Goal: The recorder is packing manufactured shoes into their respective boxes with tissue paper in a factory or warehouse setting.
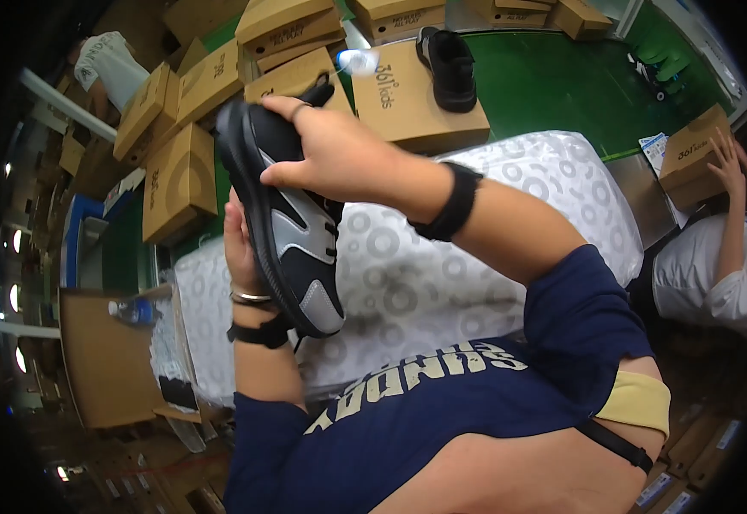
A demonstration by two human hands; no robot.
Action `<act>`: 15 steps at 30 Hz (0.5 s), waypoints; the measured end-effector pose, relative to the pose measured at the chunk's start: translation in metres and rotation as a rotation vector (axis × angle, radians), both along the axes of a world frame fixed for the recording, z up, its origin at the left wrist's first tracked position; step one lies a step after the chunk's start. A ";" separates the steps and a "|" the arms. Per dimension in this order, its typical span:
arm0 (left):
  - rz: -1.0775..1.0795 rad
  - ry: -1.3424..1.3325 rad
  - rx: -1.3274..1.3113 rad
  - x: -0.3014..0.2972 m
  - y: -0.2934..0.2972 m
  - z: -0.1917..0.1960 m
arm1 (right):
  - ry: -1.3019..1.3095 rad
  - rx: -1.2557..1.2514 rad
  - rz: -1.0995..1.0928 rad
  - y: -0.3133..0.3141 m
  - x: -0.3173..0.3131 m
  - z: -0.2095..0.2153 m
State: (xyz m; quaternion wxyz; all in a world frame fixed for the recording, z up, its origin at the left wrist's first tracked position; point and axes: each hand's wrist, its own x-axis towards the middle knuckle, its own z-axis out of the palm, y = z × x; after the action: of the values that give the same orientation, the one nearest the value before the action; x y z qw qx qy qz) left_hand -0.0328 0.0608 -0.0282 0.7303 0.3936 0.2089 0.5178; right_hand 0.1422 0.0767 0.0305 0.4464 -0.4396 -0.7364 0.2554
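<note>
A black and grey sneaker (300,227) is held up in front of me, tilted, its toe toward my body and its dark sole facing left. My left hand (240,244) supports it from the sole side; part of that hand is hidden behind the shoe. At the heel end, my right hand (326,150) grips the upper, thumb lying across the side and fingers over the back. A blurred white and blue tag (358,62) shows just beyond the heel. Farther off, a black shoe (449,73) rests on a closed brown shoe box (420,111).
White patterned wrapping (468,257) covers the surface before me. Brown shoe boxes (180,184) stand at left and far side on a green table (536,86). A water bottle (132,310) lies left. At right, a co-worker's hand (729,163) touches another box (690,158).
</note>
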 end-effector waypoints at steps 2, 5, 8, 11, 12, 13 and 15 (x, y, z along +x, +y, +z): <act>0.105 0.523 0.094 -0.029 -0.017 -0.014 | 0.299 -0.242 0.072 -0.003 -0.005 -0.046; 0.214 1.537 0.193 -0.118 -0.057 -0.035 | 0.318 -0.464 -0.017 -0.008 -0.013 -0.102; 0.365 1.884 -0.115 -0.170 -0.098 -0.058 | 0.222 -0.636 -0.070 -0.012 0.001 -0.130; 0.548 2.291 -0.209 -0.196 -0.131 -0.096 | 0.216 -0.568 -0.143 -0.018 0.010 -0.142; 0.611 2.325 -0.182 -0.197 -0.138 -0.103 | 0.203 -0.510 -0.108 -0.020 0.010 -0.147; 0.666 2.354 -0.143 -0.200 -0.140 -0.111 | 0.192 -0.498 -0.109 -0.025 0.003 -0.139; 0.668 2.359 -0.157 -0.201 -0.139 -0.116 | 0.179 -0.458 -0.129 -0.025 0.003 -0.148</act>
State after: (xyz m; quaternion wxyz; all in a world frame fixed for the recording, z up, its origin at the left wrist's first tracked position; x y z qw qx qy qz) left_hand -0.2339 -0.0780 -0.1442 -0.0528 0.5029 0.8627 -0.0077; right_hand 0.1452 0.0520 -0.1173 0.4143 -0.5510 -0.5872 0.4243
